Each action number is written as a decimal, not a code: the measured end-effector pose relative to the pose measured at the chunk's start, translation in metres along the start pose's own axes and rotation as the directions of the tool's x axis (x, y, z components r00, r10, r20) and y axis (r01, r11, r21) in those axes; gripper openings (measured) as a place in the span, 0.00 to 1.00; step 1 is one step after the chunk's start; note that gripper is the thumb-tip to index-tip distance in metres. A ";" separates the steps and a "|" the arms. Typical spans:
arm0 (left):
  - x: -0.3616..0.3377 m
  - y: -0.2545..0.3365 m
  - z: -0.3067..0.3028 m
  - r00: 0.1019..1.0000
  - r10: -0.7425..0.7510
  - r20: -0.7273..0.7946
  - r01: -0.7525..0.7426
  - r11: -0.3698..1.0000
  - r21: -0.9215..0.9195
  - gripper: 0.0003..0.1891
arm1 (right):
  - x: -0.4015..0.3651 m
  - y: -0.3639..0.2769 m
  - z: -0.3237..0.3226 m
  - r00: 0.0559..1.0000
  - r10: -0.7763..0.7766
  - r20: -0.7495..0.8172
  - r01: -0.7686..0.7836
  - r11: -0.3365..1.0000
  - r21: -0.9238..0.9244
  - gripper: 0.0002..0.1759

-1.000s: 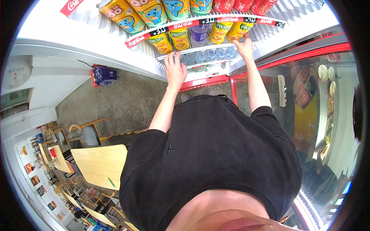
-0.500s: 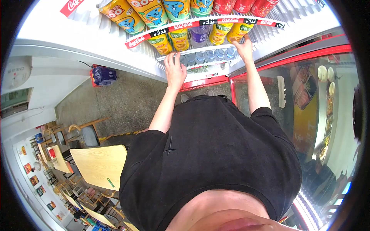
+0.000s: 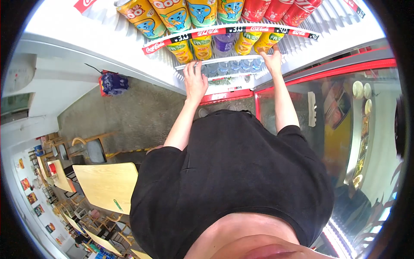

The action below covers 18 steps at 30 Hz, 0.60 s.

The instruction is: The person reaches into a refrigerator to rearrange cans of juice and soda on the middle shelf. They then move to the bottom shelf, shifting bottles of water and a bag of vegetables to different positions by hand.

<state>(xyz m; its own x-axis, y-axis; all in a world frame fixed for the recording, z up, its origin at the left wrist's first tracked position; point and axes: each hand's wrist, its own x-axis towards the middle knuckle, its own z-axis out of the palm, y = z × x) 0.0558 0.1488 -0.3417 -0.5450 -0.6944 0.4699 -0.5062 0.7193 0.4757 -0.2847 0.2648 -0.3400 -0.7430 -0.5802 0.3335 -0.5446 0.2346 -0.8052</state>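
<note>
My left hand (image 3: 195,82) rests at the front edge of a white wire shelf (image 3: 233,58) in the drinks fridge, fingers apart and holding nothing. Beside its fingertips stand yellow bottles (image 3: 202,48) with green labels. On the right, my right hand (image 3: 271,59) touches the lower part of the rightmost yellow bottle (image 3: 268,41), thumb and fingers spread apart. A purple-labelled bottle (image 3: 224,44) stands in the middle of this row. The shelf above bears orange drinks (image 3: 174,17) with blue characters and red Coca-Cola bottles (image 3: 254,9). Clear bottles (image 3: 235,65) are on the shelf below.
The open glass door (image 3: 297,103), framed in red, spans the right side. To the left, a purple and red package (image 3: 114,83) lies on the grey floor (image 3: 142,108). Wooden tables (image 3: 105,183) and chairs (image 3: 95,150) are at the lower left.
The view has shifted slightly. Both hands remain at the same shelf, with the right fingers a little more spread by the rightmost yellow bottle.
</note>
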 end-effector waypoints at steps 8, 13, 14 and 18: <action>0.001 -0.001 0.000 1.000 -0.009 -0.006 0.009 1.000 0.015 0.31 | -0.010 0.021 0.002 0.991 -0.135 -0.001 0.135 0.989 -0.062 0.41; 0.000 0.000 -0.001 1.000 -0.005 -0.027 0.005 1.000 0.004 0.32 | -0.007 0.023 -0.002 0.994 -0.095 -0.048 0.097 0.994 0.041 0.32; -0.001 0.000 -0.001 1.000 -0.008 -0.024 0.008 1.000 0.001 0.32 | -0.006 0.023 -0.002 0.993 -0.077 -0.088 0.082 0.995 0.051 0.31; -0.001 -0.002 -0.001 1.000 -0.021 -0.002 0.021 1.000 -0.016 0.32 | 0.008 0.021 -0.009 0.980 0.012 -0.199 0.031 0.976 0.213 0.20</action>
<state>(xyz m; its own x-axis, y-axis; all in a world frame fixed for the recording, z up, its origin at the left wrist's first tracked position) 0.0580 0.1479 -0.3425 -0.5328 -0.7095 0.4613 -0.5072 0.7040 0.4971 -0.3059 0.2720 -0.3497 -0.8121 -0.4109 0.4144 -0.4719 0.0445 -0.8805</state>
